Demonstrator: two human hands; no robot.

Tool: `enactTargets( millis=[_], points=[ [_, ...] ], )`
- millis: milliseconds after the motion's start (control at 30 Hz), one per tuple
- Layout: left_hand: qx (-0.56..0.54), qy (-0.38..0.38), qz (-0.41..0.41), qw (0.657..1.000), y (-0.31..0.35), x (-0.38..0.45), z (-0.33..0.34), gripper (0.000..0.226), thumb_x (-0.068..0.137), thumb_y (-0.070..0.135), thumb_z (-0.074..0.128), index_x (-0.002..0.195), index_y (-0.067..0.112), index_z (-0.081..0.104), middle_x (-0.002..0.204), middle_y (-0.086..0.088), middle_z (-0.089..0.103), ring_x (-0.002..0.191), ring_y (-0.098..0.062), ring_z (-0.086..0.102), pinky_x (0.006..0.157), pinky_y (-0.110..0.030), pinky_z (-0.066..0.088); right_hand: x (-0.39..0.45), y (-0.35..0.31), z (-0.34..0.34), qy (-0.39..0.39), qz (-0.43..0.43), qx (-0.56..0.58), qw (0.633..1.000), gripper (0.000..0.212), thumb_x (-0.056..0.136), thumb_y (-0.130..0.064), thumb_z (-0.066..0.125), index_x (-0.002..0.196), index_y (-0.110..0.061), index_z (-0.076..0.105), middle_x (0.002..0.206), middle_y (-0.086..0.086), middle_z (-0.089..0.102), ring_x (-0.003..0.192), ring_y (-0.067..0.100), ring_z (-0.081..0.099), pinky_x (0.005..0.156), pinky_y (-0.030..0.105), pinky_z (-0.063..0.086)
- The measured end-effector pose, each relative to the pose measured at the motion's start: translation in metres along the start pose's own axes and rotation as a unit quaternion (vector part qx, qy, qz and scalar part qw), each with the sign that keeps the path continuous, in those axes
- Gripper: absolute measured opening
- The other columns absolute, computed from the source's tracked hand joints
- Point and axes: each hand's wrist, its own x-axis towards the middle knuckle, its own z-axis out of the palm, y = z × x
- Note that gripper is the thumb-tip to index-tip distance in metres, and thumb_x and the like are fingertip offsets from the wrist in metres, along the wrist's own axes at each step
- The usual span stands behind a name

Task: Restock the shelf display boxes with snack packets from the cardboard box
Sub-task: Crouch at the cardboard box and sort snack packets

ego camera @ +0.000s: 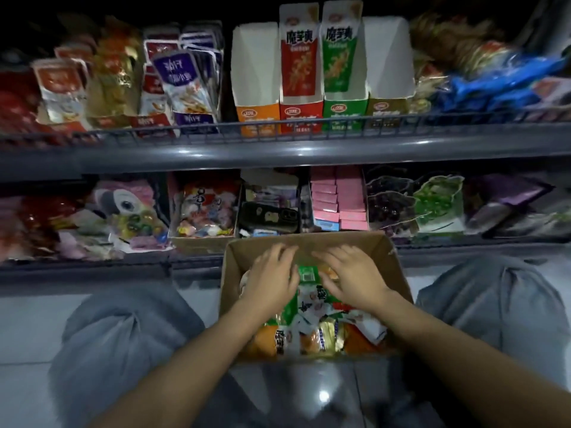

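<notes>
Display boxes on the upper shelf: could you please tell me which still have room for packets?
The orange box and the gold box stand empty, flanking the red box and green box, which each show a packet. Packets crowd the shelf either side of the four. Both hands, left hand and right hand, are in the cardboard box.

Open-topped cardboard box point(390, 261) around the fingers; beyond the fingertips, shelf lip point(278, 156) fronting orange display box point(255, 78).

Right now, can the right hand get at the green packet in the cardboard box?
Probably yes. The right hand lies open over the packets in the cardboard box, and the green packet shows uncovered between it and the left hand, nothing lying over it.
</notes>
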Motion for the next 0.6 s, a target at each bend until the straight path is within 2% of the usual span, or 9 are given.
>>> enactTargets(
  millis=[100, 200, 267, 333, 433, 533, 600],
  points=[
    [-0.028, -0.003, -0.039, 0.999, 0.005, -0.010, 0.013, 0.046, 0.098, 0.031, 0.039, 0.142, 0.017, 0.037, 0.132, -0.008, 0.046, 0.117, -0.024, 0.050, 0.098, -0.037, 0.043, -0.013, -0.006, 0.014, -0.021, 0.047, 0.033, 0.998, 0.049, 0.087, -0.041, 0.037, 0.117, -0.013, 0.065, 0.102, 0.006, 0.069, 0.091, 0.027, 0.064, 0.078, 0.037, 0.052],
    [-0.088, -0.048, -0.104, 0.990, -0.002, -0.014, 0.032, 0.049, 0.098, 0.033, 0.043, 0.144, 0.017, 0.034, 0.138, -0.008, 0.042, 0.126, -0.024, 0.044, 0.104, -0.037, 0.039, -0.012, -0.007, 0.033, -0.090, 0.099, 0.051, 0.990, 0.050, 0.095, -0.042, 0.042, 0.139, -0.020, 0.045, 0.129, 0.006, 0.056, 0.118, 0.027, 0.051, 0.092, 0.035, 0.043],
    [-0.151, -0.101, -0.175, 0.968, -0.015, -0.012, 0.048, 0.055, 0.097, 0.037, 0.044, 0.147, 0.017, 0.029, 0.148, -0.010, 0.034, 0.135, -0.027, 0.034, 0.111, -0.039, 0.032, -0.010, -0.008, 0.050, -0.149, 0.128, 0.075, 0.978, 0.053, 0.096, -0.044, 0.044, 0.145, -0.025, 0.036, 0.141, 0.004, 0.047, 0.126, 0.025, 0.044, 0.097, 0.035, 0.042],
    [-0.167, -0.169, -0.219, 0.946, -0.030, -0.006, 0.063, 0.064, 0.098, 0.042, 0.041, 0.152, 0.019, 0.015, 0.159, -0.009, 0.015, 0.145, -0.029, 0.015, 0.117, -0.042, 0.020, -0.007, -0.002, 0.072, -0.183, 0.166, 0.128, 0.961, 0.054, 0.095, -0.048, 0.043, 0.145, -0.027, 0.035, 0.146, 0.005, 0.042, 0.130, 0.025, 0.042, 0.100, 0.036, 0.041],
    [-0.152, -0.235, -0.242, 0.929, -0.047, 0.003, 0.077, 0.068, 0.099, 0.045, 0.035, 0.154, 0.021, 0.003, 0.161, -0.002, -0.008, 0.148, -0.026, -0.005, 0.118, -0.041, 0.005, -0.004, 0.008, 0.100, -0.219, 0.215, 0.203, 0.930, 0.057, 0.094, -0.050, 0.045, 0.146, -0.030, 0.032, 0.152, 0.006, 0.034, 0.133, 0.026, 0.040, 0.106, 0.041, 0.037],
    [-0.159, -0.260, -0.271, 0.913, -0.064, 0.014, 0.095, 0.066, 0.100, 0.044, 0.036, 0.153, 0.024, 0.002, 0.160, 0.000, -0.014, 0.147, -0.024, -0.011, 0.117, -0.039, 0.003, 0.010, 0.015, 0.120, -0.220, 0.257, 0.308, 0.889, 0.059, 0.094, -0.047, 0.050, 0.146, -0.026, 0.033, 0.154, 0.005, 0.029, 0.131, 0.026, 0.043, 0.102, 0.045, 0.044],
    [-0.151, -0.271, -0.281, 0.908, -0.074, 0.018, 0.108, 0.067, 0.099, 0.048, 0.035, 0.153, 0.026, 0.002, 0.160, 0.000, -0.013, 0.147, -0.026, -0.011, 0.117, -0.040, 0.002, 0.020, 0.018, 0.132, -0.212, 0.265, 0.333, 0.880, 0.061, 0.093, -0.048, 0.049, 0.147, -0.024, 0.032, 0.155, 0.004, 0.026, 0.130, 0.026, 0.043, 0.097, 0.044, 0.049]
  ],
)
